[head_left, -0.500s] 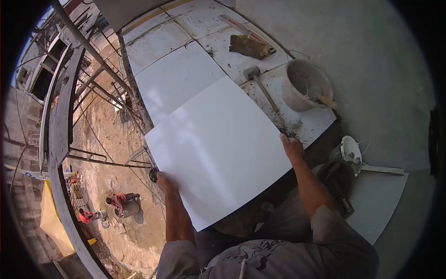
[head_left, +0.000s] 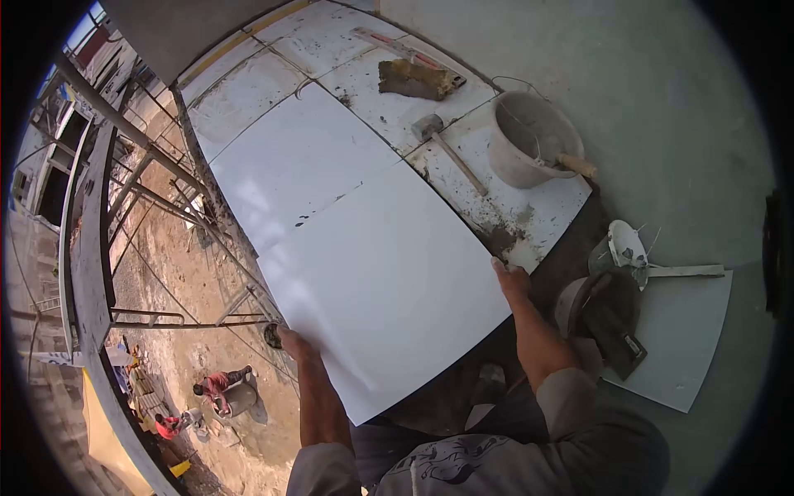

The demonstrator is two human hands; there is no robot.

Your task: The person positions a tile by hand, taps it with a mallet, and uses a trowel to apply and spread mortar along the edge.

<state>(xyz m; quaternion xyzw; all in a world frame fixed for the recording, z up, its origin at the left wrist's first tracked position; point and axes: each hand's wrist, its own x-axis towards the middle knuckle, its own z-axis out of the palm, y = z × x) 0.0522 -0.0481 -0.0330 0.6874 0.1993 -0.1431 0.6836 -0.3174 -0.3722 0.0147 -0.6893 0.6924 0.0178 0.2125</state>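
A large white floor tile point(head_left: 389, 298) lies between my two hands, its far edge meeting the near edge of a laid white tile point(head_left: 298, 157). My left hand point(head_left: 293, 342) grips its left edge, close to the scaffold side. On the right edge, near the dark mortar, my right hand point(head_left: 511, 278) holds on with the thumb on top. The fingers of both hands are mostly hidden under the tile. Beyond the right hand, a rubber mallet point(head_left: 453, 154) rests on another laid tile, beside a mortar bucket point(head_left: 533, 140) with a wooden handle sticking out.
A level point(head_left: 405, 48) and a dirty sponge-like block point(head_left: 418, 80) lie on the far tiles. To my right are a small white bucket point(head_left: 626, 245), a trowel point(head_left: 614, 335) over a round container, and a loose tile point(head_left: 682, 347). Scaffolding point(head_left: 95, 240) borders the left drop, with people point(head_left: 222, 388) below.
The tile has come down and away from me, so its far edge now lines up with the laid tile instead of overlapping it. Both hands still hold it. The view has shifted slightly.
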